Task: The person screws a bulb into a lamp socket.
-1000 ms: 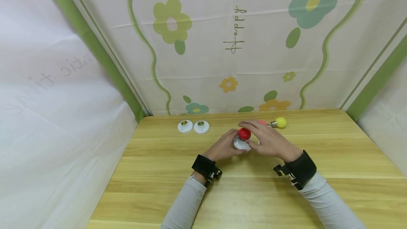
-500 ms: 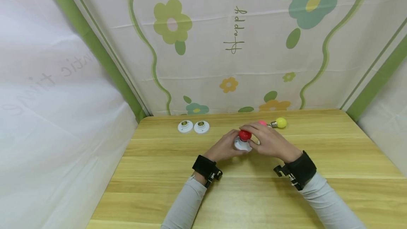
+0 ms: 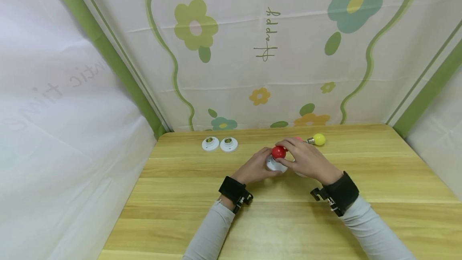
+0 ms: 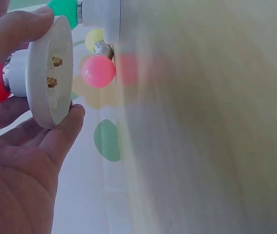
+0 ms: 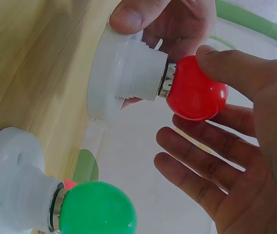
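Head view: your L hand (image 3: 254, 167) grips the white holder (image 3: 276, 165) by its disc rim, off the tabletop (image 3: 267, 224); your R hand (image 3: 306, 159) has thumb + index pinching the red bulb (image 5: 194, 90), other fingers loosely spread. Bulb sits end-on at the socket mouth, so bulb + holder share one long axis, approx. upright, globe on top. R hand's nearer the bulb, from its right; L's nearer the holder. Metal cap shows at the mouth, so prob. not fully seated; any turn hinges on that shared line staying straight. By your R hand, a green bulb (image 5: 99, 209) stands in its own holder (image 5: 19, 180); farther back, pink bulb (image 4: 98, 71) + yellow bulb (image 3: 319, 139) lie close together; two bare holders (image 3: 228, 146), back L.
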Tool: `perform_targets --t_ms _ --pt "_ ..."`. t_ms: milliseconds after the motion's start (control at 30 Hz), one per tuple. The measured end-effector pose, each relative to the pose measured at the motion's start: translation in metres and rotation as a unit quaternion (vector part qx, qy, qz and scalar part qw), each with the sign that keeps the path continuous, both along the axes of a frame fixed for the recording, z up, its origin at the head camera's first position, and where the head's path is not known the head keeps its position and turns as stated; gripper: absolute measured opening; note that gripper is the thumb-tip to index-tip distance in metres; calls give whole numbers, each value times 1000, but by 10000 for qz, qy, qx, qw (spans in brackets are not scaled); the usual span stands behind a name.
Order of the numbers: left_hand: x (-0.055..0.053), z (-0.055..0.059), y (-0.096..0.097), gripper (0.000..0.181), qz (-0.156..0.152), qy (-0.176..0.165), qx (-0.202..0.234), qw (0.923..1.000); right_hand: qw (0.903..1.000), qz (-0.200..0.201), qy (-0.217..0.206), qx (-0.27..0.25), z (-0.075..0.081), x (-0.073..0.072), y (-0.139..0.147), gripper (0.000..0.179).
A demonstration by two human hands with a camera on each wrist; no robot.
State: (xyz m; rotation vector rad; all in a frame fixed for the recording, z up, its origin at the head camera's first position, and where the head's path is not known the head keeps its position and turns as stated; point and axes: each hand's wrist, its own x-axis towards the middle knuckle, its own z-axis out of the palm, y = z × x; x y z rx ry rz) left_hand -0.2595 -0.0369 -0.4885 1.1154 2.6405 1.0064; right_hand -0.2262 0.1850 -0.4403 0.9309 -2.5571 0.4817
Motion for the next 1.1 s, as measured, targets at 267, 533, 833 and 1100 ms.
perform_targets --t_ms 267,533,833,1100 --pt "1 -1 -1 71 -6 21 80 10000 9999 70 -23 -76 0 0 2 60" --pt "1 2 -2 73 -49 -56 145 9999 9987 450 -238 -83 2 0 4 57" --pt "1 1 -2 75 21 -58 84 9999 9995 328 -36 9 4 1 4 48" --pt "1 0 -2 74 88 -1 77 9999 9996 243 129 -56 4 0 4 48"
